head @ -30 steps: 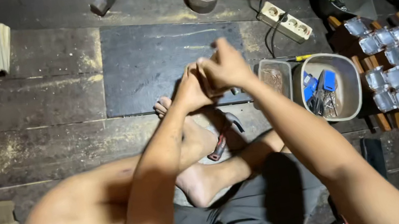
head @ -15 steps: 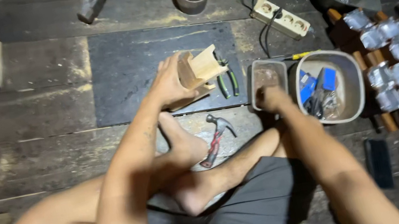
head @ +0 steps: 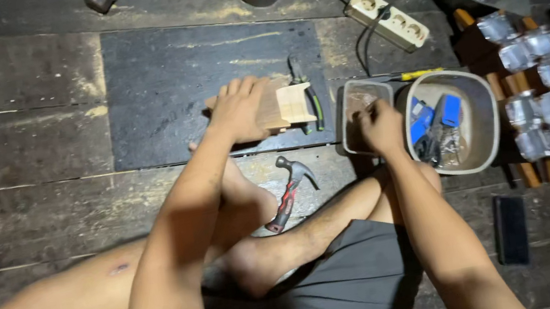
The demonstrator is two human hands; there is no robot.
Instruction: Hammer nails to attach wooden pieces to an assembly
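Dark floorboards: left hand [head: 241, 108] grips a wooden piece [head: 286, 106], right hand [head: 380, 125] pinches inside a small tray [head: 355, 98].

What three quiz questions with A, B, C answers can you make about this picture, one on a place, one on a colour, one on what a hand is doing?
1. Where does the hammer lie?
A. on the floor by the person's foot
B. inside the grey tub
C. on the power strip

2. What colour is the hammer's grip?
A. green
B. red and black
C. white

3. What is the left hand doing?
A. hanging in the air, empty
B. pressing on a wooden piece
C. gripping the hammer

Answers: 1 A, it rests on the planks beside the foot. 2 B, the handle shows red with black. 3 B, the palm lies on the wood on the dark mat, while the right hand reaches into the small tray.
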